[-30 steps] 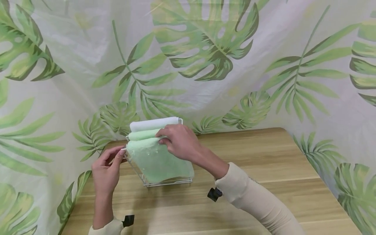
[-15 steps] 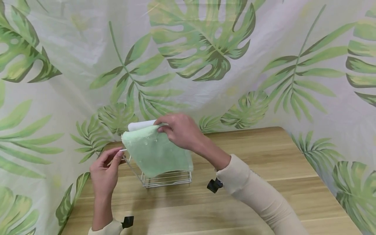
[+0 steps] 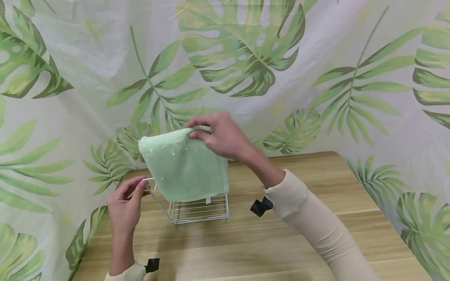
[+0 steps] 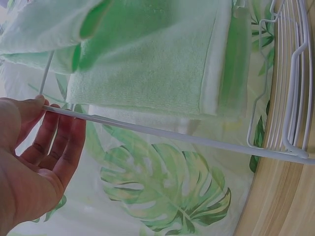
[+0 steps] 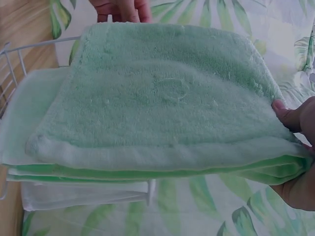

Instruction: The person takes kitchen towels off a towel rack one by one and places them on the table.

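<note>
wood-grain table (image 3: 299, 226) | on it: white wire rack (image 3: 200, 221), standing

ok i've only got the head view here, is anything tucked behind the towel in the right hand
observer: Yes, the right wrist view shows a white cloth behind the green towel.
operator: got it, any marking on that one i'm missing
observer: The right wrist view shows a faint curved outline on its face; I cannot tell whether it is stitched or pressed in.
operator: and how's the grip on the left
observer: In the left wrist view, the left hand has several fingers at the wire rack, with one wire crossing them near their tips.
</note>
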A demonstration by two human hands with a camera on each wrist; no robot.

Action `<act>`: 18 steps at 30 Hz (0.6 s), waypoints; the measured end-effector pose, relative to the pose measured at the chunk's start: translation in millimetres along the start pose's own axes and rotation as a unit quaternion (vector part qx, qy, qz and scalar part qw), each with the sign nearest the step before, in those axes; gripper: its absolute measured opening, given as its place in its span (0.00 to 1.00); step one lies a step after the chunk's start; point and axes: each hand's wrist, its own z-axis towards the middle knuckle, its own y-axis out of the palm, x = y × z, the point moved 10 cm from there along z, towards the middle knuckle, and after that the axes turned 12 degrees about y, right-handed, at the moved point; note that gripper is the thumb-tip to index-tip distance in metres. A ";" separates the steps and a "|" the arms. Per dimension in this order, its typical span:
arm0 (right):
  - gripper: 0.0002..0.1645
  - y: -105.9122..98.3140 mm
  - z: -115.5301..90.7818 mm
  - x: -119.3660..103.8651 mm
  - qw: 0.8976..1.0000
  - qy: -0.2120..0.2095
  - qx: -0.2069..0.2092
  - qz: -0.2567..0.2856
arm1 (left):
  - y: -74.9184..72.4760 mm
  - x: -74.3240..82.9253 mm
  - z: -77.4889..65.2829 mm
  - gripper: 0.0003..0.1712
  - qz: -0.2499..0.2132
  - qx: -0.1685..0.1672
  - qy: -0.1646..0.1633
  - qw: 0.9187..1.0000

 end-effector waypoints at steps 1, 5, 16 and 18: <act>0.09 -2.3 1.0 -1.1 1.000 0.004 -0.003 0.006 | 0.0 -0.2 0.1 0.10 0.000 0.000 -0.001 1.000; 0.09 -13.2 5.2 -6.7 1.000 0.011 -0.001 0.020 | -0.1 -0.9 0.3 0.10 0.000 -0.002 0.000 1.000; 0.08 -57.8 5.1 -24.0 0.998 -0.012 0.031 0.060 | -0.5 -3.7 0.7 0.11 -0.017 0.002 -0.003 1.000; 0.08 -65.0 2.7 -24.1 0.997 -0.016 0.033 0.063 | 0.0 -3.7 1.2 0.11 -0.017 0.002 -0.002 1.000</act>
